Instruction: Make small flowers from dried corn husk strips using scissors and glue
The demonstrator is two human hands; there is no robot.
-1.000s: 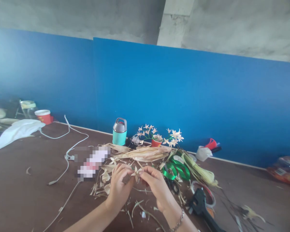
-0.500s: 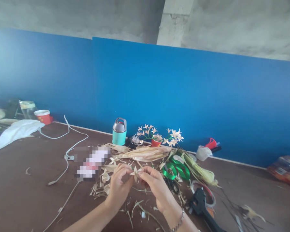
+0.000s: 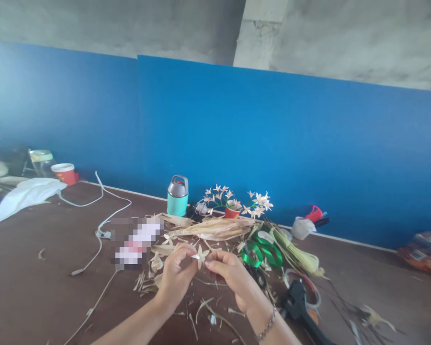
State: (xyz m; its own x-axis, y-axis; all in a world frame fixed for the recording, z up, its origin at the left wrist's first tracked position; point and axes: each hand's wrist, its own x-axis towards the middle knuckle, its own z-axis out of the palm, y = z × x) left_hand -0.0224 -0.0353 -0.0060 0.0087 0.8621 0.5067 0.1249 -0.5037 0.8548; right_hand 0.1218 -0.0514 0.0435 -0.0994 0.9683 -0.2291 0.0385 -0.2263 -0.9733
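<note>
A small cream flower (image 3: 201, 257) with pointed petals, like dried husk, is held up between my two hands over the table. My left hand (image 3: 177, 275) pinches it from the left, thumb and fingers closed near its base. From the right, my right hand (image 3: 230, 273) has thumb and forefinger together at a petal's edge. Beneath and around my hands lie husk scraps (image 3: 156, 263). Behind them is a pile of dried husks (image 3: 215, 229). Similar flowers (image 3: 260, 203) on green stems stand in a small red pot (image 3: 232, 211).
Right of my hands lie green ribbon (image 3: 264, 253), scissors (image 3: 259, 277), a bundle of pale green stalks (image 3: 298, 254) and a black glue gun (image 3: 300, 304). A turquoise flask (image 3: 177, 197) stands by the blue partition (image 3: 273, 143). White cable (image 3: 100, 230) runs across the left.
The flower has turned a little, its petals now showing more openly toward me. My right fingers have shifted slightly on its right side; my left hand stays nearly in place.
</note>
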